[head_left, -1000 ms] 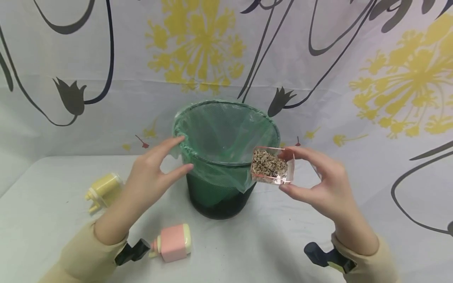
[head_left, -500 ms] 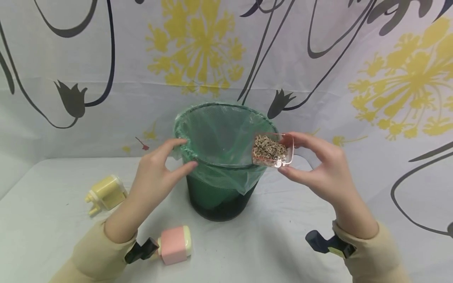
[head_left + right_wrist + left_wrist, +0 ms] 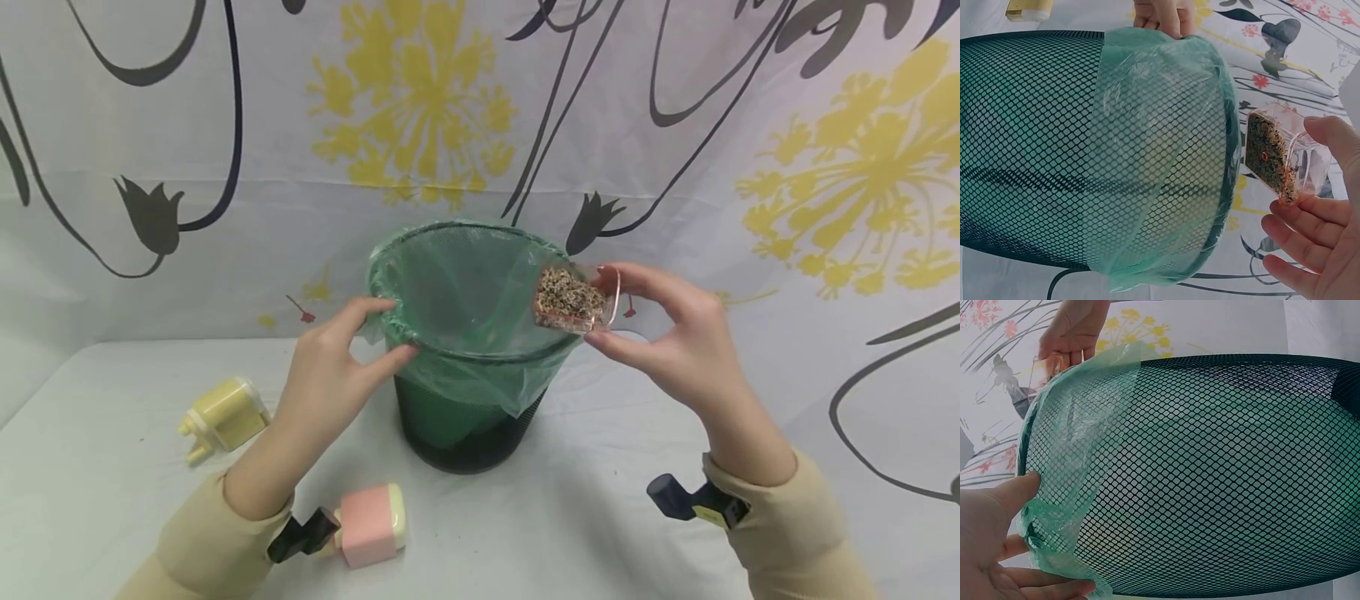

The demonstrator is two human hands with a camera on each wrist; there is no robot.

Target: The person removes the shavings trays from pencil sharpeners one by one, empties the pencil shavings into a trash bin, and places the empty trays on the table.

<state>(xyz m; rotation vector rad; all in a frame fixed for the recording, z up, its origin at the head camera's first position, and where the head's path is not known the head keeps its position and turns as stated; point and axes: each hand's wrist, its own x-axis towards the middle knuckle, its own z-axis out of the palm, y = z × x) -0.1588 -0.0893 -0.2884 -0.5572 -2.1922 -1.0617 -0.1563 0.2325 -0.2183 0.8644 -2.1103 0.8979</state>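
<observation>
A black mesh waste bin (image 3: 465, 454) with a green plastic liner (image 3: 498, 387) folded over its rim stands upright mid-table. My left hand (image 3: 326, 358) holds its left rim, thumb and fingers on the liner, also seen in the left wrist view. Thumb and fingers of my right hand (image 3: 686, 337) pinch a small clear, pink-edged box (image 3: 603, 312). Brown and black bits (image 3: 566, 296), like pencil shavings, lie heaped in it. The box is tilted over the bin's right rim. In the right wrist view, the box (image 3: 1304, 162) is just beyond the rim, apart from it.
On the white cloth left of the bin lies a yellow crank pencil sharpener (image 3: 228, 412). A pink one (image 3: 371, 525) lies nearer, its crank end partly behind the left wrist's camera (image 3: 303, 535). Behind the bin hangs a flower-patterned cloth (image 3: 427, 108).
My right hand has raised the box from in front of the bin's right rim to above it, tilting it more. The left hand stays at the rim, having shifted slightly.
</observation>
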